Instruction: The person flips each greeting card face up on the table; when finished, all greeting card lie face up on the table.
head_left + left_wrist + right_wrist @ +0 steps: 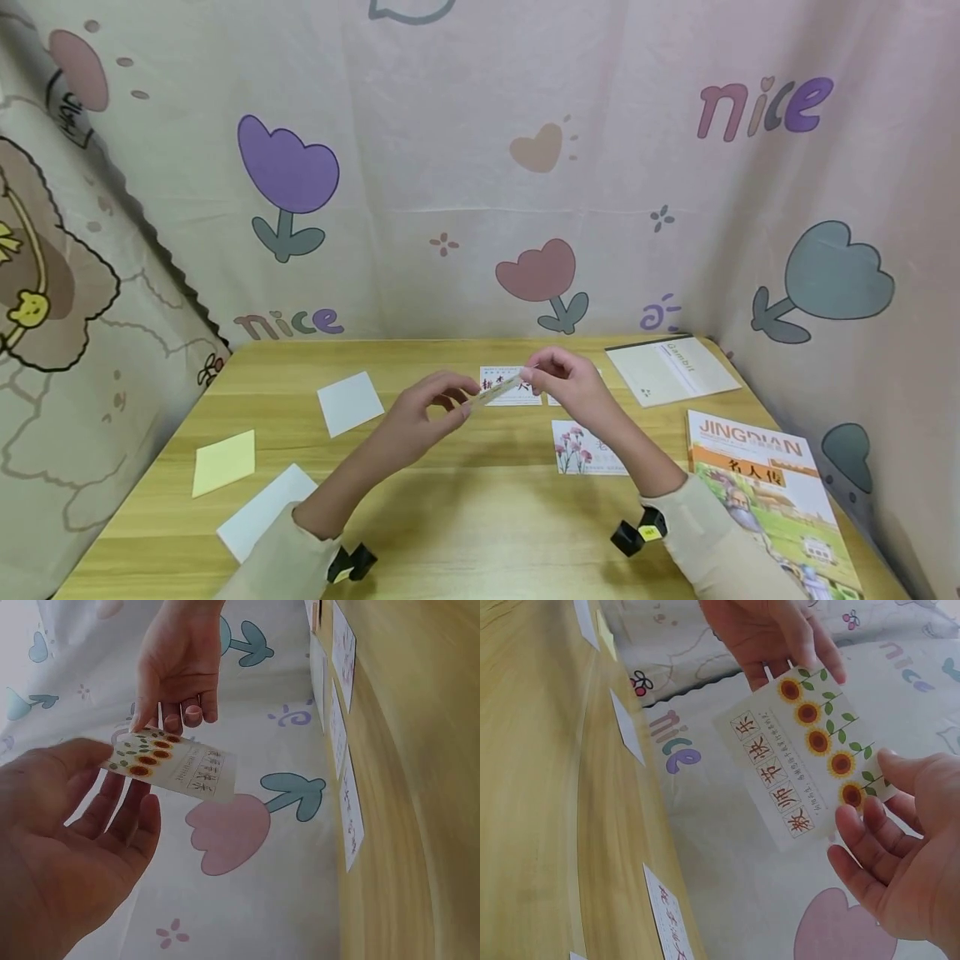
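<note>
A long card with a row of sunflowers and red characters [495,390] hangs above the wooden table [465,517], held between both hands. My left hand [456,402] pinches one end, thumb on top and fingers beneath. My right hand [534,372] pinches the other end. In the left wrist view, the card [174,765] runs from my left hand [120,784] up to my right hand [176,716]. The right wrist view gives the printed face of the card [802,757], with my right hand [870,791] at its lower end and my left hand [795,664] at its upper corner.
On the table lie a white square [350,402], a yellow note [223,462], a white sheet [262,508], a card with red characters [510,396] and a flower card [585,447]. A pale notebook [671,369] and a colourful book [772,492] lie at the right. Patterned cloth walls close in three sides.
</note>
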### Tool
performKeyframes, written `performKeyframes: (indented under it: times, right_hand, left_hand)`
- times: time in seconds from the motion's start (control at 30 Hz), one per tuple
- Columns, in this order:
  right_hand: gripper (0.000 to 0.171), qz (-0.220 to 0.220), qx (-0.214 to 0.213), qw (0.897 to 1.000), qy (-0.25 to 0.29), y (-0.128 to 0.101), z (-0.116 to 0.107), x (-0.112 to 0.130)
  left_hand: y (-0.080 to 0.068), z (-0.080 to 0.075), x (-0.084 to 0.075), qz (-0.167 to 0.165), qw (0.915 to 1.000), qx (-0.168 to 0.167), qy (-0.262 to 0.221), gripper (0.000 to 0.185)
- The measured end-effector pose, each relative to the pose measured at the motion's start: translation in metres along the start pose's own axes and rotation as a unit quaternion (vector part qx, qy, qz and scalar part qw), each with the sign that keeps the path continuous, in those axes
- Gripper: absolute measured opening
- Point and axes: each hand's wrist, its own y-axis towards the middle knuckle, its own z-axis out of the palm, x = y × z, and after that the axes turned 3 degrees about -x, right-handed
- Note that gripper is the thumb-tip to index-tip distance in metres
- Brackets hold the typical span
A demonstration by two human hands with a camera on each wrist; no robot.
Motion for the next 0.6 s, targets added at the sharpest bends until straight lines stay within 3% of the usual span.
performKeyframes:
  times: [0.13, 0.37, 0.6]
  right_hand:
    - [0.022, 0.001, 0.003, 1.000, -0.005, 0.001, -0.001, -0.001]
    - [0.026, -0.018, 0.016, 1.000, 0.001, 0.000, -0.001, 0.001]
    - [0.027, -0.027, 0.026, 0.999, 0.001, -0.001, 0.002, 0.001]
  left_hand:
    - [0.000, -0.002, 0.001, -0.031, 0.9991, -0.023, -0.015, 0.019]
    - [0.000, -0.009, 0.008, -0.087, 0.9899, -0.039, -0.105, 0.021]
    - [0.002, -0.011, 0.012, -0.107, 0.9849, -0.037, -0.132, 0.021]
